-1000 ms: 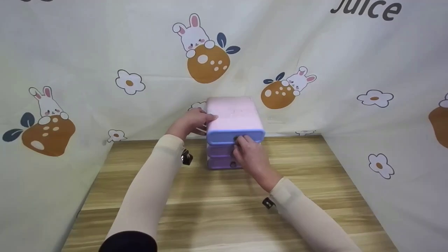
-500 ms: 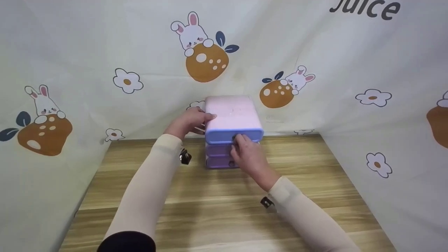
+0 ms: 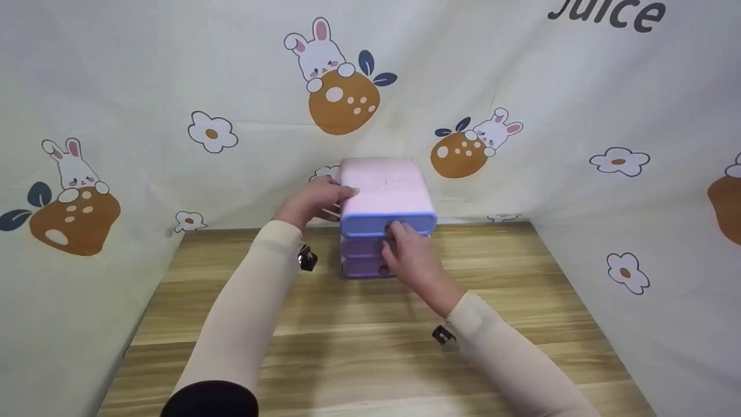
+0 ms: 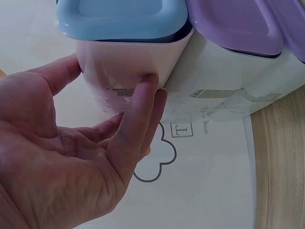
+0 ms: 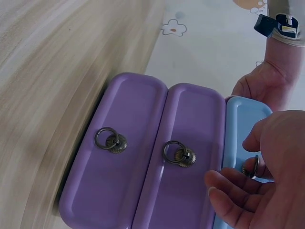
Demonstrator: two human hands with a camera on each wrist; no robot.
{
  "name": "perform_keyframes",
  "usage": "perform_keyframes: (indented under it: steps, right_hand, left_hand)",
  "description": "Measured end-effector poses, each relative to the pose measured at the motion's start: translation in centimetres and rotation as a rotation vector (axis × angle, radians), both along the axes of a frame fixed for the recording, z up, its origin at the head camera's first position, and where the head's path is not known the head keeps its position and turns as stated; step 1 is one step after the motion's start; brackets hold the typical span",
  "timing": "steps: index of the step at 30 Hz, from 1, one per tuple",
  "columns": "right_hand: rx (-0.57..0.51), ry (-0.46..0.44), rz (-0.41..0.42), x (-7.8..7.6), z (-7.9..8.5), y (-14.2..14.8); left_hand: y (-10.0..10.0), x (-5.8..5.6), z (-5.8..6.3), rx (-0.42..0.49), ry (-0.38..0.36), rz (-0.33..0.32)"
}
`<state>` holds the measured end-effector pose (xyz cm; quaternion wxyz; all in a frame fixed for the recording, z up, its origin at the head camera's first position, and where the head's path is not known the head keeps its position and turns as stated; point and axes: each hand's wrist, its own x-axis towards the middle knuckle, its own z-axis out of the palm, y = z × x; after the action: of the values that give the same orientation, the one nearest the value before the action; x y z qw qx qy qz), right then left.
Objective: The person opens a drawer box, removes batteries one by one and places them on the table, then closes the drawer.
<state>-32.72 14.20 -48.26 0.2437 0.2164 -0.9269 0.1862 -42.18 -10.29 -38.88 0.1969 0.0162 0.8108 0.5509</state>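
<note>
Drawer stack (image 3: 364,226) sits at the back of the tabletop (image 3: 359,336), near the bunny backdrop (image 3: 260,174): pink box (image 3: 386,186) with a blue front (image 5: 237,129) on top, two purple fronts (image 3: 360,248) below. My left hand (image 3: 314,201) is spread wide, thumb on the box's top, fingers against its side. My right hand (image 3: 418,258) has its fingers curled onto the blue front's ring pull (image 5: 246,169).
</note>
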Motion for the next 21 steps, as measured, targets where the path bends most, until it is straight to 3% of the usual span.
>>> perform_keyframes:
  steps: [21]
  right_hand:
    - [0.022, -0.059, 0.007, 0.71, 0.18, 0.36]
  left_hand:
    - [-0.02, -0.05, 0.06, -0.001, 0.001, 0.003]
